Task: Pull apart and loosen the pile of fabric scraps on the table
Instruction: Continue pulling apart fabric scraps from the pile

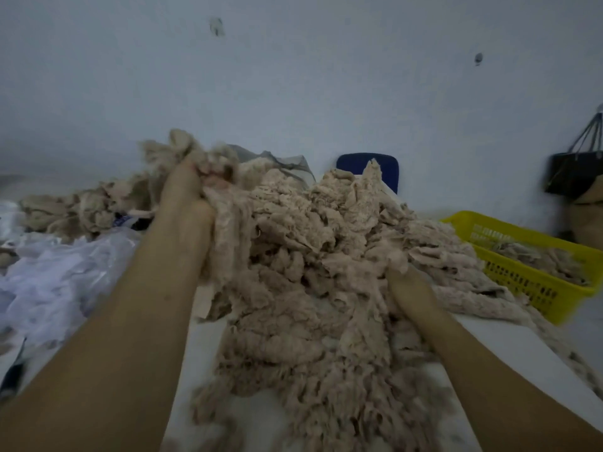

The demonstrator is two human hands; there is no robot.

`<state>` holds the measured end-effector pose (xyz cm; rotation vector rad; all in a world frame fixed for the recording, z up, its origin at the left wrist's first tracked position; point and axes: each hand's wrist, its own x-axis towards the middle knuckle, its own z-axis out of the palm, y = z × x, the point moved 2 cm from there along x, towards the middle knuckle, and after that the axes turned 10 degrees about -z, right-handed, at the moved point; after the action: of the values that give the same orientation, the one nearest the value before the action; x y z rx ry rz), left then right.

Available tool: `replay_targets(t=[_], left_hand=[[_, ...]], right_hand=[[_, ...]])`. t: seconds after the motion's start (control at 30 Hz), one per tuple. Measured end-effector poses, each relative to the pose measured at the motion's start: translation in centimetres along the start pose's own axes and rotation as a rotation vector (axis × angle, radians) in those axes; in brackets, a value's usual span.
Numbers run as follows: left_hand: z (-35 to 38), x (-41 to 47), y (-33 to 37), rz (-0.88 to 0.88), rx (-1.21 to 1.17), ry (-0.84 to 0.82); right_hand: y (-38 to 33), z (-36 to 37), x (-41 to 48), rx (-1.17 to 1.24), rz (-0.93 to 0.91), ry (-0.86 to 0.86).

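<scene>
Pale, scuffed wall [293,76] backs a white table [509,334] on which the pile of fabric scraps [313,256], beige and frayed, sprawls across the middle, from the near edge back towards a blue chair [365,163]. The person's left hand [192,184] is raised at the pile's far left corner, its fingers clenched round a clump [182,148] with strands trailing down into the heap. The right hand [408,285] is sunk into the pile's right side, its fingers buried, so whether it grasps anything cannot be told. The scraps look tangled and clingy. A hard upward tug would probably drag a large matted mass along rather than loosen it, spilling pieces off the near edge, into the crumpled plastic bags [58,275] at left, or over the yellow basket [463,223] just beside the heap.
</scene>
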<state>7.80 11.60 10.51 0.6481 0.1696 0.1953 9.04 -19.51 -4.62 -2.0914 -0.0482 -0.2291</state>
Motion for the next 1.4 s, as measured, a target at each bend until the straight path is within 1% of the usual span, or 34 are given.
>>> replay_targets(t=[0.03, 0.1, 0.13, 0.17, 0.23, 0.27, 0.3, 0.33, 0.4, 0.43, 0.53, 0.6, 0.67, 0.7, 0.77, 0.83, 0.9, 0.93, 0.97, 1.0, 1.03, 1.07, 1.1, 1.13, 1.17, 1.2, 1.27, 1.3, 1.4], left_hand=[[0.2, -0.7, -1.2, -0.072, 0.042, -0.06], [0.3, -2.2, -4.8, -0.164, 0.304, -0.066], [0.0, -2.6, -6.2, -0.205, 0.394, -0.073], [-0.4, -2.7, -7.1, -0.242, 0.481, -0.045], [-1.3, -2.4, -8.0, -0.202, 0.642, 0.014], [-1.2, -2.5, -8.3, -0.151, 0.696, 0.02], [-0.9, -2.9, -8.6, -0.125, 0.744, -0.012], [-0.5, -3.2, -9.2, -0.133, 0.754, -0.065], [0.3, -4.2, -10.6, -0.239, 0.714, -0.132], [0.6, -4.6, -11.1, -0.273, 0.699, -0.141], [1.1, -5.3, -12.9, -0.337, 0.742, -0.207], [1.1, -5.8, -13.5, -0.413, 0.776, -0.269], [0.9, -6.2, -13.6, -0.485, 0.725, -0.335], [0.8, -6.4, -13.4, -0.506, 0.707, -0.362], [0.4, -6.3, -13.0, -0.522, 0.748, -0.362], [0.1, -5.9, -12.7, -0.51, 0.776, -0.331], [0.0, -5.5, -12.4, -0.487, 0.659, -0.277], [0.1, -5.2, -12.2, -0.467, 0.563, -0.258], [0.2, -4.9, -12.0, -0.451, 0.475, -0.253], [0.3, -4.7, -11.9, -0.445, 0.416, -0.253], [0.5, -4.8, -11.9, -0.445, 0.384, -0.252], [0.5, -4.6, -11.9, -0.441, 0.371, -0.239], [0.7, -4.5, -11.8, -0.425, 0.355, -0.217], [0.7, -4.3, -11.5, -0.396, 0.328, -0.185], [0.6, -4.2, -11.0, -0.366, 0.274, -0.157], [0.4, -3.8, -10.4, -0.346, 0.186, -0.144], [-0.4, -2.7, -8.9, -0.352, -0.028, -0.149], [-1.0, -2.1, -8.3, -0.354, -0.08, -0.155], [-2.7, -0.8, -7.7, -0.311, -0.037, -0.108]], right_hand=[[-1.1, 0.0, 0.1, 0.174, 0.044, 0.014], [-3.8, -0.6, 0.5, 0.421, 0.096, -0.009], [-5.0, -0.8, 0.9, 0.507, 0.083, -0.051], [-6.4, -1.0, 0.9, 0.572, 0.031, -0.098], [-8.7, -1.3, 0.9, 0.631, -0.091, -0.152], [-9.5, -1.6, 1.0, 0.637, -0.117, -0.175], [-10.2, -1.7, 1.0, 0.632, -0.134, -0.18], [-10.6, -1.7, 1.1, 0.627, -0.148, -0.188], [-11.3, -1.4, 0.8, 0.619, -0.158, -0.184], [-11.7, -1.0, 0.6, 0.575, -0.164, -0.177], [-12.2, 0.0, 0.3, 0.284, -0.283, -0.102], [-12.2, 0.5, 0.3, 0.246, -0.279, -0.152], [-11.9, 0.6, 0.5, 0.282, -0.231, -0.167], [-11.7, 0.4, 0.8, 0.329, -0.203, -0.137], [-11.2, 0.1, 1.5, 0.489, -0.111, -0.067], [-10.5, -0.5, 1.6, 0.593, -0.036, -0.021], [-9.5, -0.7, 1.2, 0.644, 0.019, 0.015], [-9.1, -0.5, 0.7, 0.66, 0.01, -0.019], [-8.9, 0.1, 0.1, 0.665, -0.032, -0.096], [-8.9, 1.0, -0.8, 0.639, -0.093, -0.211], [-9.0, 2.2, -1.7, 0.566, -0.156, -0.319], [-9.0, 3.2, -2.4, 0.464, -0.209, -0.369], [-8.9, 3.9, -2.7, 0.346, -0.245, -0.353], [-8.8, 4.2, -2.7, 0.249, -0.269, -0.291], [-8.5, 3.9, -2.6, 0.159, -0.301, -0.232], [-8.1, 3.4, -2.5, 0.061, -0.344, -0.211], [-6.9, 2.6, -2.2, -0.094, -0.391, -0.259], [-6.3, 2.2, -2.2, -0.137, -0.375, -0.289], [-4.4, 1.3, -1.9, -0.191, -0.337, -0.251]])
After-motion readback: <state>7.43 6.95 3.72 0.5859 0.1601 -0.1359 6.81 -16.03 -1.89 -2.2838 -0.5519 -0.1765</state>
